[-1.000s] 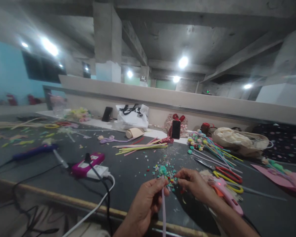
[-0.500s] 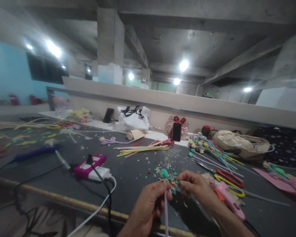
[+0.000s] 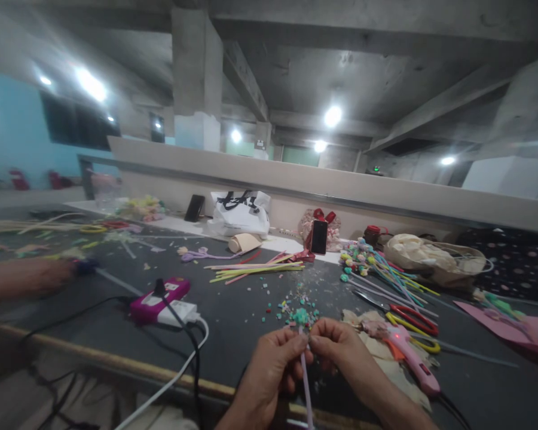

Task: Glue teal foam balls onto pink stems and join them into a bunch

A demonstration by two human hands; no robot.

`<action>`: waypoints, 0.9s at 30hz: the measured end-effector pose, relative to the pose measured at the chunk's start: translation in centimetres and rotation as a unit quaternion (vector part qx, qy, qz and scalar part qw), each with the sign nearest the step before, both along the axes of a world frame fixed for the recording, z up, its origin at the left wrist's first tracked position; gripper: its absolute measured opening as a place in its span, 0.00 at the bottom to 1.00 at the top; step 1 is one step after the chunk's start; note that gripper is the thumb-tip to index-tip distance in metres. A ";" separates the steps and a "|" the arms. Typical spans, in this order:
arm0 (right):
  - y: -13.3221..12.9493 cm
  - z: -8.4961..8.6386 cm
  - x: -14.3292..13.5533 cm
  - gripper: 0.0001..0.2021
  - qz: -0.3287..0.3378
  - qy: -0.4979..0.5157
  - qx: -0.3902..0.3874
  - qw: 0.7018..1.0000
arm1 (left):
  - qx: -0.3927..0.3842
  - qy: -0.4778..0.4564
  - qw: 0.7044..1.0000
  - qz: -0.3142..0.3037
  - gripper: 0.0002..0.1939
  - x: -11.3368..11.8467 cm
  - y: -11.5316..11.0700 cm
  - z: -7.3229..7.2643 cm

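My left hand (image 3: 273, 370) pinches a pale purple stem (image 3: 306, 388) just below its teal, fluffy head (image 3: 300, 316). Close against it, my right hand (image 3: 341, 346) has thumb and forefinger pressed together beside the stem's top; what lies between those fingertips is too small to make out. Small coloured clippings (image 3: 283, 308) are scattered on the dark table behind the fingers. To the right of my right hand, a pink glue gun (image 3: 412, 358) with a red light rests on a crumpled beige cloth (image 3: 385, 364).
Red-handled scissors (image 3: 415, 319) and yellow-handled ones lie right. Behind are loose stems (image 3: 255, 270), a flower bundle (image 3: 363, 257), a phone (image 3: 318, 237) and a white bag (image 3: 240, 215). A magenta power strip (image 3: 156, 301) with cables sits left; another person's hand (image 3: 49, 276) is beyond.
My right hand has moved left to meet my left hand at the stem. The other person's hand has reached in from the left to the dark blue tool.
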State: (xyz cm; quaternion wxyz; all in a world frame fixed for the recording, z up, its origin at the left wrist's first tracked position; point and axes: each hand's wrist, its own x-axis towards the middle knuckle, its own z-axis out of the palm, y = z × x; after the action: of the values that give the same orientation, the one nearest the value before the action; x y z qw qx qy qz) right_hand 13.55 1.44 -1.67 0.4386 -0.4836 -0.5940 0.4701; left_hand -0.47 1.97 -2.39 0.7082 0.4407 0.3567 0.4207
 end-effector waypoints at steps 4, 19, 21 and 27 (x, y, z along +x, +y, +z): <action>-0.4 0.2 -0.3 0.11 -0.004 -0.001 0.005 1.000 | 0.001 -0.004 1.000 -0.003 0.14 -0.1 0.1 0.0; 0.3 -0.4 0.3 0.11 0.103 0.114 -0.076 0.985 | 0.011 0.037 0.999 -0.023 0.19 0.4 0.3 -0.7; 0.5 -0.5 0.3 0.11 0.104 0.113 -0.079 0.985 | 0.017 0.041 0.999 -0.019 0.18 0.4 0.2 -0.6; 0.4 0.2 -0.7 0.12 0.039 0.050 -0.053 0.997 | 0.034 0.043 0.998 0.040 0.17 0.4 -0.4 0.4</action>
State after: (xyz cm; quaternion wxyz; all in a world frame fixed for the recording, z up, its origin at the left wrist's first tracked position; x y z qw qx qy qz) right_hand 12.88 1.81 -1.46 0.4226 -0.4589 -0.5640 0.5410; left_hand -0.07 1.54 -2.00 0.6595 0.4673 0.3897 0.4414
